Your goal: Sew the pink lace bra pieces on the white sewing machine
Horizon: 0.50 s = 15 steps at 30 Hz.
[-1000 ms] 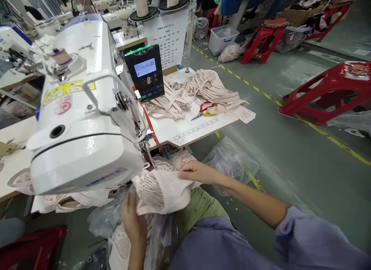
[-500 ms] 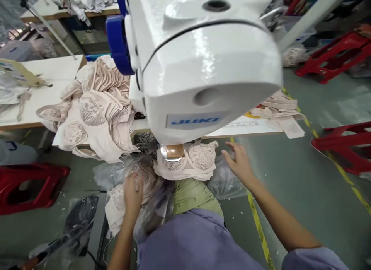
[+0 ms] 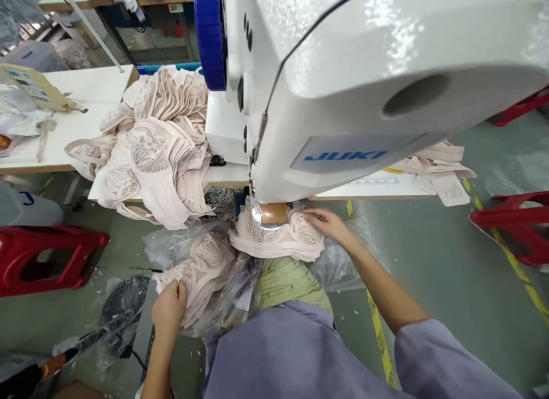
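Note:
Beige lace bras [image 3: 278, 242] lie stacked beneath the head of a white sewing machine [image 3: 334, 102], over my lap. My right hand [image 3: 328, 223] touches the right cup of this stack, its fingers stretched over the lace edge. Lower left, my left hand [image 3: 170, 307] is closed on the edge of a lace bra [image 3: 210, 256], which lies with others on clear plastic beside my lap. The thumb and fingertips pinch the fabric. A brown, metal-rimmed part [image 3: 273, 214] of the machine hides some of the middle stack.
A large pile of beige bras [image 3: 158, 153] covers the table to the left. Beige fabric pieces [image 3: 441, 167] hang over the table's right edge. Red stools [image 3: 47, 259] stand on both sides, and a black pedal-like disc [image 3: 124, 307] sits at lower left.
My left hand has moved down and left and taken hold of a bra's edge. My right hand has moved left onto the middle stack. The view has shifted, bringing the machine head closer.

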Available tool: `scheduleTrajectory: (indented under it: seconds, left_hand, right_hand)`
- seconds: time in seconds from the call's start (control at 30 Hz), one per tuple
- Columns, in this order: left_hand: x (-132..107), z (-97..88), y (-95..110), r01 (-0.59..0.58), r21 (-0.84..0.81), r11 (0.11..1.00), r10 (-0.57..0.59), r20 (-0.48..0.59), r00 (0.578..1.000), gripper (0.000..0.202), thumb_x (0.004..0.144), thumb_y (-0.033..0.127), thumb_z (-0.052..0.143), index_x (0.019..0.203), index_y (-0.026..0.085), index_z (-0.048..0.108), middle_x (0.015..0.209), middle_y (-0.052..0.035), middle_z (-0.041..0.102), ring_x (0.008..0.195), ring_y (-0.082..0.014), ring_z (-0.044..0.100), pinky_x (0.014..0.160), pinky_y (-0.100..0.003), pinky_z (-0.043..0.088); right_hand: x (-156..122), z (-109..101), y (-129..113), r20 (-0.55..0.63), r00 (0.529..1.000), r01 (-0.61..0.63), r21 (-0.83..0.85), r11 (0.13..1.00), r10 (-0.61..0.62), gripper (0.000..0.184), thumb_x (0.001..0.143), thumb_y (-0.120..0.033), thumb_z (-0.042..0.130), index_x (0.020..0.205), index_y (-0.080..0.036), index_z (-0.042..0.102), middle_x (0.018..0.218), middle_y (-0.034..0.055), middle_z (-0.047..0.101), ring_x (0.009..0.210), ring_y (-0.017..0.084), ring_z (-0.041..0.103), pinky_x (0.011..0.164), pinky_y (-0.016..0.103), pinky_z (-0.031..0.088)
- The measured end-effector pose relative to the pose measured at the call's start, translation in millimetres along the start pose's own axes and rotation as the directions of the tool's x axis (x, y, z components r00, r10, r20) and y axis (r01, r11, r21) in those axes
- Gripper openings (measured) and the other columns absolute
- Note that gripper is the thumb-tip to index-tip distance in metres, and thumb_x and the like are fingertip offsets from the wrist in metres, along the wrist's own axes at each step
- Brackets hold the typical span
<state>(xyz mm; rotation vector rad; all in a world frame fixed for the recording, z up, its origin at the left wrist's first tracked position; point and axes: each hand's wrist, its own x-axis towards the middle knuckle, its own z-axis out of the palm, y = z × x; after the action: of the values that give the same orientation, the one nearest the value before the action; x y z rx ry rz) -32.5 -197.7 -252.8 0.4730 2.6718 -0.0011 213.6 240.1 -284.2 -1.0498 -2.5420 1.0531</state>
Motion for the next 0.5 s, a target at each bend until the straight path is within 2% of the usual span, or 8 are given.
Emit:
scheduleTrajectory:
  seconds: [0.1,0.13,0.17,0.23,0.3,0.4,0.47,0.5]
  left_hand:
    - [-49.5,-24.1,33.4,-0.118,0.003,0.993,0.118,-0.078,0.99,0.039,0.097,0.041,0.034,0.063,0.022,0.039,0.058,-0.0013,0.049,0.056,-0.016,0.045,0.056,-0.028,0.022]
    - [-66.2,-30.9,50.5,-0.273,-0.018,0.962,0.268,-0.143,0.953,0.037,0.096,0.038,0.038,0.063,0.022,0.04,0.057,-0.0008,0.049,0.055,-0.0152,0.046,0.056,-0.028,0.023]
    - [-81.3,-37.2,69.2,-0.451,-0.042,0.891,0.431,-0.228,0.873,0.036,0.096,0.033,0.04,0.062,0.022,0.041,0.056,-0.0002,0.048,0.054,-0.0146,0.046,0.056,-0.028,0.025]
    - [-102.8,-48.4,104.9,-0.732,-0.128,0.669,0.679,-0.296,0.672,0.031,0.095,0.024,0.044,0.064,0.021,0.044,0.057,0.0008,0.05,0.053,-0.0127,0.048,0.056,-0.027,0.028]
    - [-107.6,-57.8,129.9,-0.812,-0.249,0.528,0.759,-0.292,0.583,0.032,0.096,0.022,0.045,0.064,0.021,0.044,0.057,0.0016,0.049,0.053,-0.0114,0.047,0.054,-0.027,0.028]
    - [-81.7,-65.0,144.3,-0.723,-0.5,0.477,0.709,-0.267,0.653,0.021,0.096,0.028,0.048,0.079,0.02,0.057,0.078,-0.0028,0.063,0.076,-0.0145,0.059,0.068,-0.024,0.04]
    - [-53.3,-62.9,147.1,-0.567,-0.694,0.444,0.679,-0.151,0.718,0.022,0.095,0.035,0.052,0.109,0.021,0.061,0.109,-0.0083,0.066,0.105,-0.0203,0.059,0.089,-0.03,0.043]
    - [-40.0,-60.2,148.7,-0.462,-0.777,0.427,0.7,-0.039,0.713,0.031,0.095,0.039,0.053,0.118,0.02,0.059,0.116,-0.01,0.064,0.111,-0.0226,0.057,0.094,-0.033,0.043]
  right_hand:
    - [-39.4,-11.9,-50.4,-0.353,0.928,0.125,-0.013,0.992,-0.121,0.022,0.088,-0.04,0.058,0.085,-0.022,0.071,0.122,0.0122,0.065,0.12,0.031,0.057,0.102,0.049,0.045]
    - [-53.1,-11.4,-73.7,-0.344,0.908,0.25,-0.017,0.968,-0.24,0.019,0.086,-0.041,0.062,0.088,-0.024,0.07,0.117,0.0114,0.067,0.116,0.03,0.059,0.102,0.048,0.045]
    - [-65.1,-8.8,-97.8,-0.21,0.901,0.391,0.011,0.92,-0.38,0.025,0.083,-0.044,0.067,0.1,-0.025,0.07,0.117,0.0108,0.067,0.113,0.029,0.061,0.099,0.046,0.046]
    - [-81.2,-0.5,-141.0,0.157,0.806,0.553,0.146,0.82,-0.571,0.061,0.074,-0.057,0.074,0.124,-0.022,0.062,0.125,0.0134,0.065,0.114,0.029,0.06,0.096,0.042,0.048]
    - [-86.0,5.5,-168.4,0.458,0.665,0.553,0.229,0.801,-0.59,0.051,0.078,-0.057,0.07,0.113,-0.02,0.065,0.103,0.0082,0.071,0.091,0.022,0.065,0.078,0.031,0.049]
    - [-84.1,-3.1,-177.6,0.568,0.511,0.583,0.321,0.746,-0.644,0.033,0.093,-0.047,0.057,0.078,-0.019,0.063,0.07,-0.0008,0.066,0.062,0.011,0.057,0.057,0.024,0.035]
    - [-85.2,-20.2,-173.2,0.485,0.479,0.651,0.363,0.667,-0.731,0.039,0.097,-0.045,0.051,0.068,-0.018,0.056,0.066,-0.0012,0.063,0.06,0.01,0.054,0.055,0.025,0.03]
    - [-86.9,-30.4,-170.6,0.433,0.48,0.679,0.367,0.635,-0.763,0.041,0.098,-0.044,0.049,0.066,-0.018,0.053,0.065,-0.0009,0.063,0.06,0.01,0.053,0.055,0.026,0.03]
